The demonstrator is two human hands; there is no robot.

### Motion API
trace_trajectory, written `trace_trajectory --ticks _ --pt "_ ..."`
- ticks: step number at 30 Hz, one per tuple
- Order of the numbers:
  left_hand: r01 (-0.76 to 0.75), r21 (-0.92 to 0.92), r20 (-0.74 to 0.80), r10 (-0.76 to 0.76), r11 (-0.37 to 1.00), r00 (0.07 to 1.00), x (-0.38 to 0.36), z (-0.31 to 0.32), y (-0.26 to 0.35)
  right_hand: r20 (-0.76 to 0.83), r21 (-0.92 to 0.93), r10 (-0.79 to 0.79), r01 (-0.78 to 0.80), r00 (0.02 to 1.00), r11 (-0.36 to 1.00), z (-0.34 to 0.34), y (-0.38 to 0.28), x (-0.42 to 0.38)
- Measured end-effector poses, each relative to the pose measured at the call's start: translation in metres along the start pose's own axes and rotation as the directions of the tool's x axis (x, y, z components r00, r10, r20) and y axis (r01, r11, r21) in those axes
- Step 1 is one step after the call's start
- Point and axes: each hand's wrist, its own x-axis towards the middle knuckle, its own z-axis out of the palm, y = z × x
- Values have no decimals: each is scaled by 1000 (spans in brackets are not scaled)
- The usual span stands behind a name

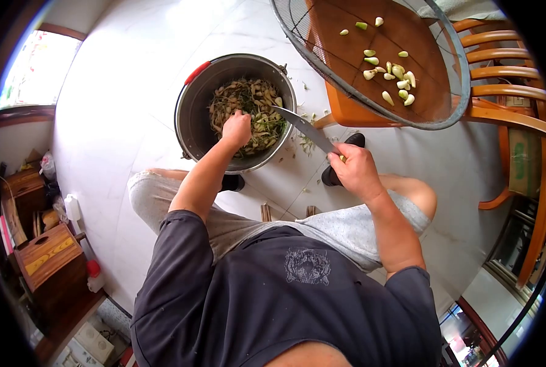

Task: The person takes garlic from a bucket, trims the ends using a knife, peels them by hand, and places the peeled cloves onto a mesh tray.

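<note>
My right hand (354, 169) is closed around the handle of a large knife (308, 129), whose blade points up and left over the rim of a metal bucket (187, 122). Inside the bucket lies a heap of pale bulbs with green and brown stems (264, 98). My left hand (237, 129) reaches into the bucket over this heap, its fingers closed together; what they hold, if anything, is hidden. Several trimmed white and green bulbs (398, 70) rest in a round mesh sieve (371, 110) at the upper right.
The sieve sits on an orange wooden chair (346, 101). Scraps (306, 145) lie on the tiled floor beside the bucket. Wooden boxes (49, 257) stand at the left. My feet in dark shoes (333, 177) are near the bucket.
</note>
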Motion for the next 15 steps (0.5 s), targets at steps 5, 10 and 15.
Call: trace_trajectory --ticks 5,10,15 --pt "-90 24 -66 92 996 994 -4 0 -7 22 -36 28 -28 999 999 -2 -4 2" --pt "-58 -20 25 58 998 998 -11 8 -16 24 -33 27 -26 999 999 0 -5 1" --pt "86 -25 30 -86 996 996 -14 -6 -7 15 -52 43 -42 999 998 0 -2 0"
